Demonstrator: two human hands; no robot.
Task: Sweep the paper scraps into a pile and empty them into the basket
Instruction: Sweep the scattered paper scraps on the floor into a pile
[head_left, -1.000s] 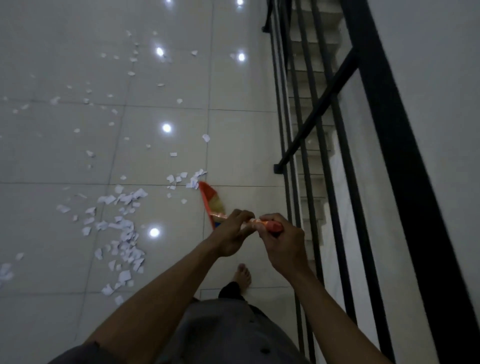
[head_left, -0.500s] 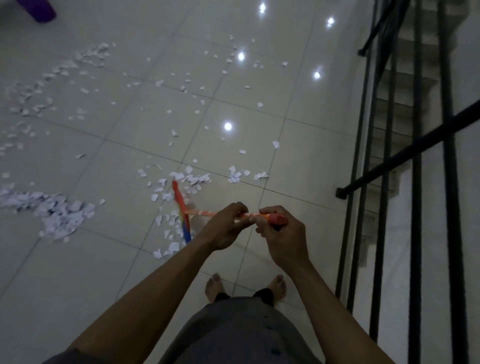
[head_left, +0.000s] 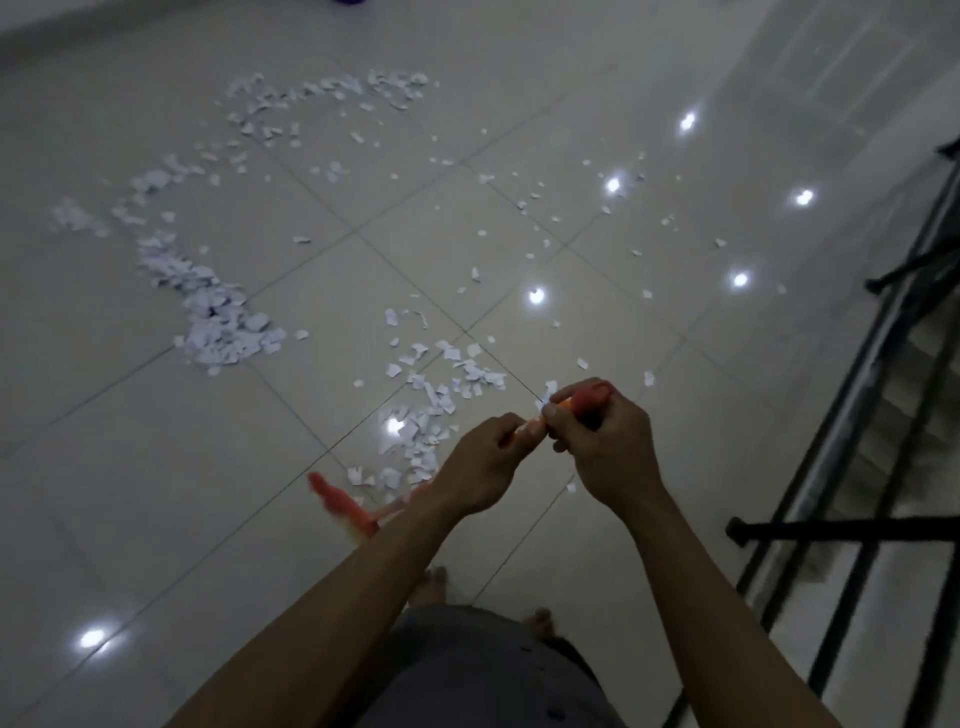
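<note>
Broom (head_left: 340, 506): the head is a red-orange smear at floor level, below and left of the left hand (head_left: 480, 462), just beside the nearest paper scraps (head_left: 421, 431). Both hands clasp the handle. The left fingers curl round the shaft; the right hand (head_left: 608, 447) wraps the red top end. The hands sit close together. Those scraps lie directly ahead of the hands, a few hidden behind the left knuckles. We note a thicker heap (head_left: 223, 322) well off to the left and a loose band (head_left: 332, 93) farther out. Stray bits dot the tiled floor (head_left: 156, 467) between.

Hard to read: bristles blurred, most of the shaft covered by the left forearm. A purple object (head_left: 349, 2) is cut by the top edge; we cannot tell its contents. Black railing (head_left: 831, 530) and stairs (head_left: 930, 364) to the right. Bare toes (head_left: 435, 577) show below the arms.
</note>
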